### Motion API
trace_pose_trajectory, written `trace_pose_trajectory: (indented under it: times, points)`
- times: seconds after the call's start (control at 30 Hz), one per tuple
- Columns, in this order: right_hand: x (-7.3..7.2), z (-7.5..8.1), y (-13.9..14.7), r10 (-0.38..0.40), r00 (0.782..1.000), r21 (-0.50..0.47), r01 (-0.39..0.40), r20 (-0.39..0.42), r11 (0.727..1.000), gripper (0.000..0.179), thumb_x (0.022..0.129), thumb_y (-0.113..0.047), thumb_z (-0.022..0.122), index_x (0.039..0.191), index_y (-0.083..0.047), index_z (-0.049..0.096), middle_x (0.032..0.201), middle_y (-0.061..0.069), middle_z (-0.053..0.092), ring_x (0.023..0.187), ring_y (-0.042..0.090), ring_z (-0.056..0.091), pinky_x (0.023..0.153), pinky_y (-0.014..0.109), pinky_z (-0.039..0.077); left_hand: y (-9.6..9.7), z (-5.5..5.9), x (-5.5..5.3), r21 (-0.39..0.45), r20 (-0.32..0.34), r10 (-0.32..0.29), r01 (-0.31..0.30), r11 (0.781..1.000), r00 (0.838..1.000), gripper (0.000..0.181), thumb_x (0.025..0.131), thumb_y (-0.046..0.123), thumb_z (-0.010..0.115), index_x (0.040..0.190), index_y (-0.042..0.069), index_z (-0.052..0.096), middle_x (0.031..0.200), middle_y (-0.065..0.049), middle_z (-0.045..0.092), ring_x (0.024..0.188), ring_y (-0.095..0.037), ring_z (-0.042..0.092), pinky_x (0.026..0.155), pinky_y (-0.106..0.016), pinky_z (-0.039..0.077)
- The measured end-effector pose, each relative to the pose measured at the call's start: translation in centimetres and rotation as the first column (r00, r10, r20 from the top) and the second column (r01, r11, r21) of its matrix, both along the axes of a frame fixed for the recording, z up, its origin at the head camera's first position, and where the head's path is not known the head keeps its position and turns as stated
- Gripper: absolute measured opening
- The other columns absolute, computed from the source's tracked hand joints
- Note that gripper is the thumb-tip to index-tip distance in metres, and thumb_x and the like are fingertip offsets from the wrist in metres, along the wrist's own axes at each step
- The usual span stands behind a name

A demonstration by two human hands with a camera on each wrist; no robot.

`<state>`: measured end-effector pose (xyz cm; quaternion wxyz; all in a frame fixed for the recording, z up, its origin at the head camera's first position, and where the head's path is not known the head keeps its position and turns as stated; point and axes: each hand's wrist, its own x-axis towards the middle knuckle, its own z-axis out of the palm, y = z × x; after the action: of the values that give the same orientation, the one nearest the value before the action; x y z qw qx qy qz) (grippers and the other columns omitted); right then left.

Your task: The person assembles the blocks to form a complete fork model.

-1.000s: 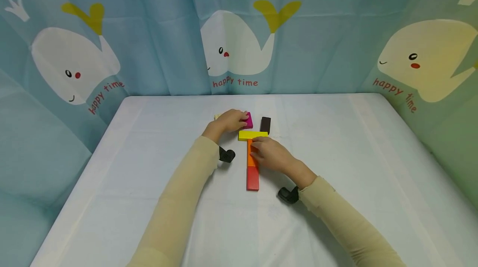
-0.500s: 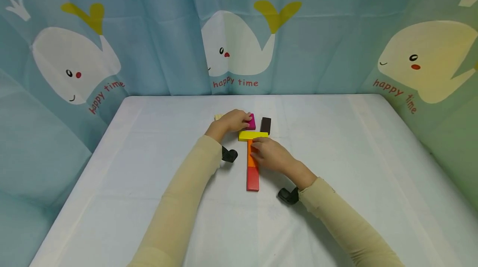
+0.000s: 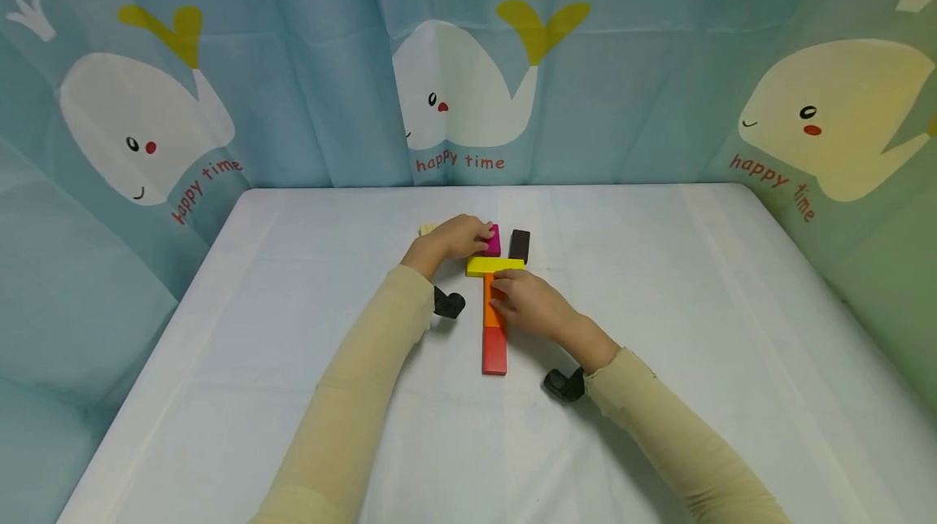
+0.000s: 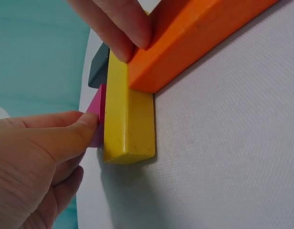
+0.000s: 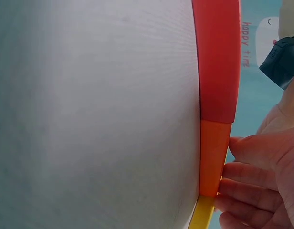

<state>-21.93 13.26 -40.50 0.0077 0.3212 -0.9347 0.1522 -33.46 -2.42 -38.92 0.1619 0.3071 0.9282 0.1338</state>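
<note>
My left hand (image 3: 459, 236) pinches a magenta block (image 3: 494, 241) between thumb and fingers, right at the far long side of a yellow block (image 3: 479, 266). In the left wrist view, the magenta block (image 4: 97, 107) is partly hidden behind the yellow one. My right hand (image 3: 538, 304) rests its nearly straight fingers on an orange block (image 3: 490, 296). In the right wrist view its thumb and fingertips touch the upper side of the orange block (image 5: 215, 155). The yellow block lies crosswise at the orange block's far end, and a red block (image 3: 494, 351) continues at its near end.
A dark brown block (image 3: 520, 246) lies just right of the magenta one. A pale yellow block (image 3: 427, 229) shows partly behind the left hand. Black camera mounts (image 3: 449, 303) sit at both wrists. A blue whale-print curtain (image 3: 622, 101) stands around the white table (image 3: 695, 304).
My left hand has shifted the magenta block slightly right and nearer, towards the yellow block. My right hand stays in place on the orange block.
</note>
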Motion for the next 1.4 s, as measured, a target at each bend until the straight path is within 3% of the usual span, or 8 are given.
trace_pose_trajectory:
  times: [0.67,1.4]
  points:
    - [0.09,-0.02,0.05,-0.002,1.000,0.005,0.002,-0.007,1.000,0.025,0.085,-0.014,0.065,0.102,0.004,0.065,0.100,0.013,0.063,0.090,0.025,0.058,0.085,0.037,0.048,0.07,-0.18,0.55,0.000,-0.010,-0.045,0.045,0.999,0.999,0.040,0.095,0.020,0.050,0.135,0.014,0.045,0.141,0.000,0.039,0.129,-0.018,0.035,0.106,-0.031,0.024]
    - [0.10,0.19,-0.14,-0.027,0.999,0.021,0.026,0.035,0.999,0.029,0.086,-0.015,0.065,0.107,0.004,0.064,0.103,0.013,0.063,0.094,0.026,0.057,0.087,0.038,0.047,0.09,0.11,0.71,0.035,0.027,-0.038,0.037,0.999,0.999,0.040,0.094,0.018,0.054,0.133,0.015,0.047,0.139,0.000,0.042,0.127,-0.019,0.038,0.105,-0.031,0.027]
